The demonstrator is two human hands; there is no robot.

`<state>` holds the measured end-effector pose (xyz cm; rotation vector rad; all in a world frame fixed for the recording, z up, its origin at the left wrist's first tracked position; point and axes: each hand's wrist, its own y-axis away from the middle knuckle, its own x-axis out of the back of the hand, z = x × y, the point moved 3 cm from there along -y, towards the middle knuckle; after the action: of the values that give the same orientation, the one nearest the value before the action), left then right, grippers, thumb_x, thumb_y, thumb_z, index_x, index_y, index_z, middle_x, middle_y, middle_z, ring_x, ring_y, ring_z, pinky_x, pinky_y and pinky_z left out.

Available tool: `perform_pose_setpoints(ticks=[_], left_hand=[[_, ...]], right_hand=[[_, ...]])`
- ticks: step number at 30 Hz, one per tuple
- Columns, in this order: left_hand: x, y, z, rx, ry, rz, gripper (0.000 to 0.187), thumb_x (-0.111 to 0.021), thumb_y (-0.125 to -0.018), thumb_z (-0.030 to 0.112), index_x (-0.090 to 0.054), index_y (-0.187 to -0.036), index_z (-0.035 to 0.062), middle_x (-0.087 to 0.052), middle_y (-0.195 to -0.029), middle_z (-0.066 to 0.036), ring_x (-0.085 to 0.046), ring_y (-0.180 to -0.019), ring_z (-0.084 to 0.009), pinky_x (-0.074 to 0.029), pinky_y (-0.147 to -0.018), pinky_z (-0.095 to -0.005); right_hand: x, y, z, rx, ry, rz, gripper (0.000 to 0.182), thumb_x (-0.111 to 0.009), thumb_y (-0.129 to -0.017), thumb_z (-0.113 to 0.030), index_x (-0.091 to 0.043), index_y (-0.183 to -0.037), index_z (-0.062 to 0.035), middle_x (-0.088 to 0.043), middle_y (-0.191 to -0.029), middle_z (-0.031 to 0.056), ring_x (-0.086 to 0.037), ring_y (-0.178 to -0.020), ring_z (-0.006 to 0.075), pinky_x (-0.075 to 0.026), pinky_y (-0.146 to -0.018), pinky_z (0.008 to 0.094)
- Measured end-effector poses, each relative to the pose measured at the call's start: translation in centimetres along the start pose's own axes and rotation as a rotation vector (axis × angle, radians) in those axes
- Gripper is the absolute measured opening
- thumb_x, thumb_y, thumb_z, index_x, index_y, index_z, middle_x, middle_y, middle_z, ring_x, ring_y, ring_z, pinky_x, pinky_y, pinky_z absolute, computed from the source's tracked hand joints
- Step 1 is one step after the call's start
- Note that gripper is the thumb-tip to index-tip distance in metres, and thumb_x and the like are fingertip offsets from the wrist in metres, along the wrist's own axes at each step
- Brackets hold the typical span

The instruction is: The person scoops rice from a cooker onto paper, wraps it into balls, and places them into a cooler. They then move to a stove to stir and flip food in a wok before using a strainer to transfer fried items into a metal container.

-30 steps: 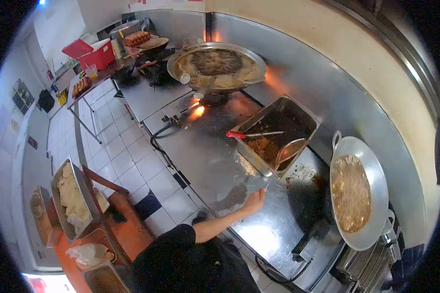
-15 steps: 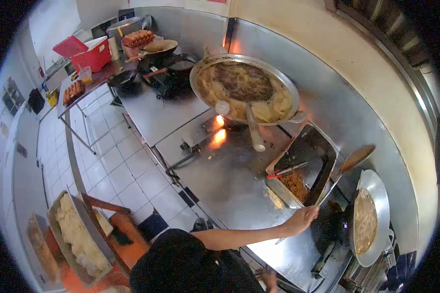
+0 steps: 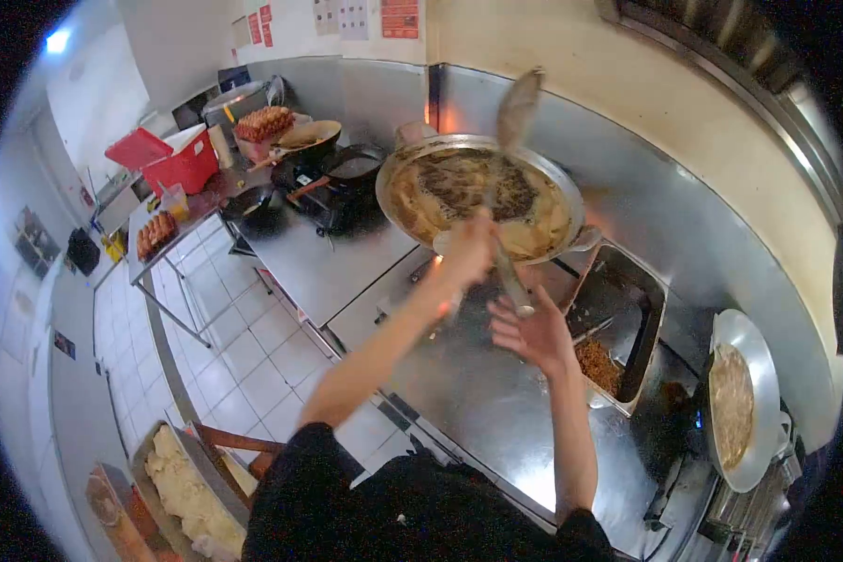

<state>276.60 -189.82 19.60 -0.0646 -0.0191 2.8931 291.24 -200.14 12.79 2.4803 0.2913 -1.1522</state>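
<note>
My left hand [image 3: 473, 248] is closed round the handle of a long-handled skimmer [image 3: 519, 108]. The skimmer is blurred by motion, its broad head raised above the far rim of a large wok [image 3: 574, 192]. Dark bubbling oil [image 3: 468, 178] with pale foam fills that wok. A thick pale handle [image 3: 510, 276] slants out over the wok's near rim. Just below its end, my right hand [image 3: 540, 335] has its fingers spread and holds nothing.
Right of the wok stands a metal tray [image 3: 628, 407] with brown fried bits [image 3: 598, 365]. A second wok [image 3: 763, 365] with oil is at far right. Low left, a container [image 3: 229, 501] holds pale food. Black pans [image 3: 356, 169], a red cooler [image 3: 180, 161] and eggs [image 3: 262, 122] stand farther back.
My left hand has swung the skimmer from above the metal tray to the large wok. My right hand has risen from beside my body to the pale handle. The view has shifted.
</note>
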Motion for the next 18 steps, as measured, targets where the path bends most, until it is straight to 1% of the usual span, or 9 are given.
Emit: perform_pose_setpoints(ticks=[2,4,6,7,8,11,15,16,18], left_hand=[[3.9,-1.7,1.4,-0.19,-0.325,0.151,0.055,-0.036,-0.098,0.048,-0.059,-0.087,-0.0007,-0.053,-0.058,-0.006,-0.047,-0.04,-0.0162,-0.041,-0.042,-0.0337],[6.9,-2.6,2.5,-0.112,-0.384,0.101,0.054,-0.037,-0.098,0.047,-0.06,-0.086,-0.0009,-0.054,-0.06,-0.008,-0.053,-0.049,-0.0182,-0.044,-0.048,-0.035],[8.7,-3.6,3.5,-0.08,-0.472,0.101,0.056,-0.037,-0.098,0.047,-0.06,-0.087,-0.0023,-0.057,-0.064,-0.012,-0.056,-0.056,-0.023,-0.046,-0.054,-0.0377],[9.5,-4.0,3.3,-0.037,-0.535,0.101,0.057,-0.036,-0.097,0.047,-0.061,-0.087,-0.0037,-0.059,-0.067,-0.016,-0.06,-0.062,-0.0278,-0.048,-0.06,-0.0403],[10.2,-4.7,3.0,-0.034,-0.544,0.091,0.057,-0.036,-0.097,0.047,-0.061,-0.087,-0.0037,-0.059,-0.067,-0.016,-0.06,-0.062,-0.0278,-0.048,-0.06,-0.0403],[14.1,-9.9,0.5,-0.182,-0.944,0.15,0.065,-0.029,-0.097,0.05,-0.062,-0.095,-0.0067,-0.062,-0.086,-0.032,-0.059,-0.087,-0.0495,-0.046,-0.079,-0.0497],[15.6,-11.9,1.8,-0.237,-1.045,0.064,0.065,-0.028,-0.098,0.049,-0.062,-0.096,-0.0061,-0.061,-0.09,-0.033,-0.058,-0.091,-0.049,-0.045,-0.081,-0.0507],[15.6,-11.7,2.1,-0.382,-0.951,0.076,0.065,-0.027,-0.099,0.047,-0.063,-0.089,-0.0066,-0.062,-0.088,-0.031,-0.059,-0.09,-0.0483,-0.045,-0.079,-0.051],[16.2,-12.7,2.7,-0.21,-0.973,0.066,0.064,-0.029,-0.099,0.046,-0.062,-0.085,-0.006,-0.063,-0.086,-0.03,-0.059,-0.089,-0.0474,-0.044,-0.078,-0.0509]], right_hand=[[-0.9,-2.2,-0.6,0.073,-0.026,0.049,0.047,-0.047,-0.095,-0.041,-0.048,-0.116,0.001,-0.062,-0.107,0.0184,-0.063,-0.074,0.0248,-0.056,-0.065,0.0356],[0.9,-4.7,-0.6,0.14,-0.062,0.087,0.039,-0.05,-0.096,-0.03,-0.048,-0.117,0.0035,-0.062,-0.101,0.0179,-0.061,-0.066,0.0206,-0.055,-0.055,0.0289],[3.0,-8.3,0.2,0.028,-0.333,-0.171,0.024,-0.053,-0.094,-0.013,-0.05,-0.11,0.0038,-0.058,-0.08,0.0087,-0.053,-0.057,0.0117,-0.047,-0.046,0.0214],[2.0,-7.7,0.3,0.003,-0.374,-0.133,0.016,-0.052,-0.092,-0.006,-0.05,-0.106,0.0032,-0.048,-0.071,0.0022,-0.044,-0.052,0.0074,-0.04,-0.042,0.0214],[1.5,-6.9,0.5,0.009,-0.386,-0.131,0.016,-0.052,-0.092,-0.006,-0.05,-0.106,0.0032,-0.048,-0.071,0.0022,-0.044,-0.052,0.0074,-0.04,-0.042,0.0214],[-1.2,-3.5,1.3,0.121,-0.311,-0.066,0.017,-0.053,-0.09,-0.005,-0.05,-0.106,0.0017,-0.046,-0.071,-0.0002,-0.04,-0.05,0.0061,-0.036,-0.04,0.0197],[-2.2,-2.6,2.3,0.188,-0.224,-0.028,0.02,-0.053,-0.091,-0.009,-0.05,-0.108,0.0002,-0.043,-0.07,-0.0021,-0.039,-0.05,0.0054,-0.032,-0.038,0.0195],[-2.5,-2.6,2.9,0.18,-0.23,0.0,0.02,-0.053,-0.091,-0.009,-0.05,-0.108,0.0002,-0.043,-0.07,-0.0021,-0.039,-0.05,0.0054,-0.032,-0.038,0.0195],[-4.0,-2.8,3.9,0.224,-0.246,0.037,0.02,-0.051,-0.091,-0.009,-0.049,-0.109,0.0007,-0.041,-0.07,-0.0021,-0.037,-0.049,0.0053,-0.03,-0.038,0.0199]])
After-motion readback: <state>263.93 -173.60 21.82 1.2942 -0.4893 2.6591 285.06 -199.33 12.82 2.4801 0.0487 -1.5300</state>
